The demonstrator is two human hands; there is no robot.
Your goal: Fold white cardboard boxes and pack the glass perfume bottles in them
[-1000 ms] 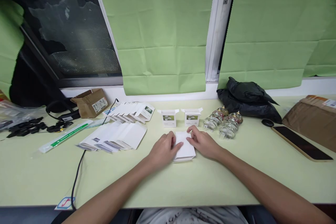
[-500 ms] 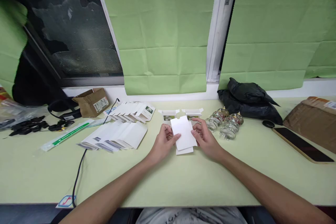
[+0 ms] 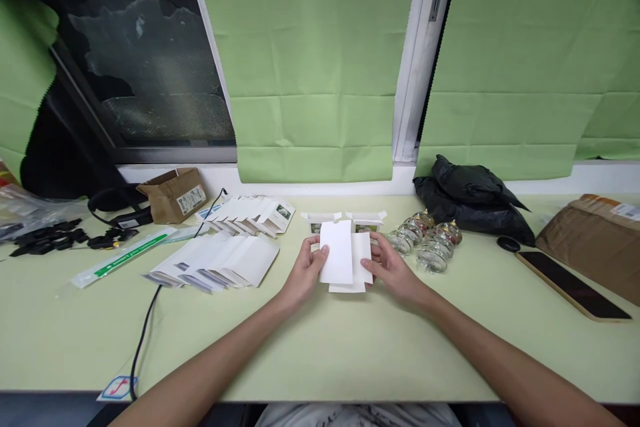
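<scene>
Bare table [image 3: 350, 353] from its near edge up to your hands, flat white carton [image 3: 345, 260] raised between them, your left hand [image 3: 303, 271] pinching its left flap, your right hand [image 3: 393, 270] gripping its right side, two open boxes [image 3: 345, 219] just behind, glass jars [image 3: 425, 237] near right, carton stacks [image 3: 220, 260] left.

Bright even light, sharp, edges bowed

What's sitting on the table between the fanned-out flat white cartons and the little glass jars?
In the head view, two small open white boxes stand there, with the left hand and right hand holding a white carton.
</scene>
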